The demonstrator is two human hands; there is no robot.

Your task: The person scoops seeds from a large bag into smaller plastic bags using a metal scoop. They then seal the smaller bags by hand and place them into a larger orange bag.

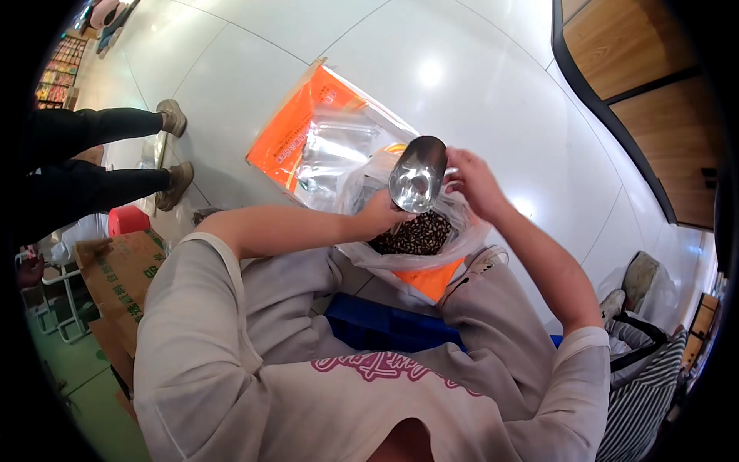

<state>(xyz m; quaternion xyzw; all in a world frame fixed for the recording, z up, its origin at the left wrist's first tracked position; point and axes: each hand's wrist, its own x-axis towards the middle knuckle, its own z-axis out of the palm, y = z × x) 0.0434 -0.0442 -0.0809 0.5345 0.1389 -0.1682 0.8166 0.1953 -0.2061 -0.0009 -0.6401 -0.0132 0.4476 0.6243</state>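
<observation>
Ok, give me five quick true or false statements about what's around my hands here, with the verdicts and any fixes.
1. The scoop is shiny metal. True.
2. The clear plastic bag holds bright green leaves. False: it holds small, dark, speckled pieces.
3. Your right hand is beside the scoop. True.
4. The orange and silver packaging lies on carpet. False: it lies on a pale tiled floor.
5. Someone in dark trousers is standing off to your left. True.
</observation>
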